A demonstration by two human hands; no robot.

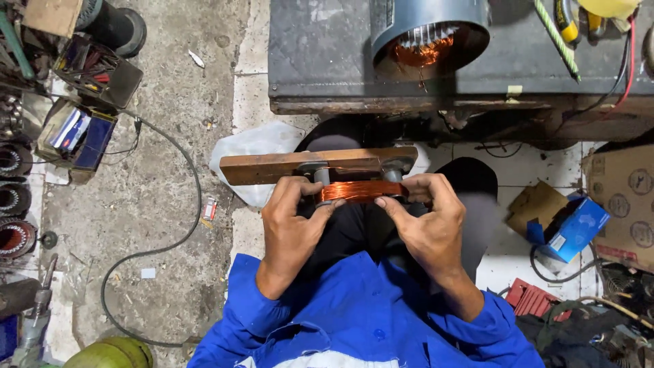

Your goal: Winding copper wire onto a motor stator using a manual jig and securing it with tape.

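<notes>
Both hands grip the orange copper wire coil wound around two grey pegs on a brown wooden winding board, held over the person's lap. The left hand pinches the coil's left end, the right hand its right end, fingers closed. Even pressure at both ends should keep the turns bundled. The coil's underside and the pegs' bases are hidden behind fingers

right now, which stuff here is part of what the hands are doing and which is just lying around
In hand:
left hand
right hand
copper wire coil
wooden winding form

Lying about:
motor housing with copper windings
blue box
black cable
white plastic bag
cardboard box
</notes>
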